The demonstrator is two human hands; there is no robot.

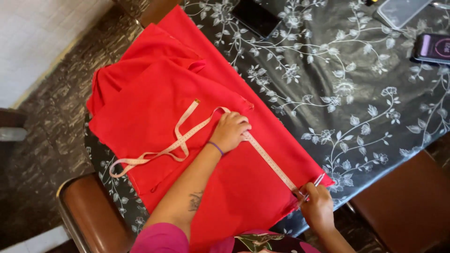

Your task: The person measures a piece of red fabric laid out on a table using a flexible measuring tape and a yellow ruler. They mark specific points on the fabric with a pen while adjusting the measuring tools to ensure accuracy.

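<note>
A person's left hand [230, 131] presses a measuring tape [269, 161] flat against folded red cloth [159, 107] on a floral-patterned tablecloth [356, 93], while the right hand [318, 206] pins the tape's end at the cloth's edge. Two phones [433, 48] lie well apart from the hands.

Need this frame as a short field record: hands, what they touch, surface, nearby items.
left hand: pressed flat on the measuring tape over the red fabric
right hand: at the fabric's near edge, fingers pinching the tape end, with a thin pen-like tool
measuring tape: pulled straight between the hands; the spare length loops loosely to the left
red fabric: folded in layers, lying on the table
table: covered by a dark floral cloth
phones: far right corner
chairs: brown, near side
</note>
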